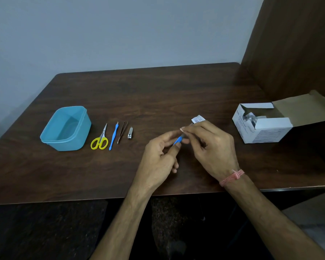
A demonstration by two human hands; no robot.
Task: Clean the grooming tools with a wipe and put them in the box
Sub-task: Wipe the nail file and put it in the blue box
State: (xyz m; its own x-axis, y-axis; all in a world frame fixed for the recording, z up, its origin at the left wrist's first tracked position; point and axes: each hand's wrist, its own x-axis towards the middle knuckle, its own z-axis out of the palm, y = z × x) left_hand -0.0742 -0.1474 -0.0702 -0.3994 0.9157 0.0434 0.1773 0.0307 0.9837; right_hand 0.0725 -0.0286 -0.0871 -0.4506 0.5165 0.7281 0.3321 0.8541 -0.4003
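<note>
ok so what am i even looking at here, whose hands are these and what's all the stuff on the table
This is a single picture from a camera worn on a person's head, looking down at their own two bare hands; there is no robot. The left hand holds a small blue-handled tool, and the right hand pinches its other end, with a small printed sachet showing behind the fingers. On the brown table sit an open, empty blue box, then in a row yellow-handled scissors, a blue cuticle tool, tweezers and a nail clipper. At the right stands an opened white carton.
</note>
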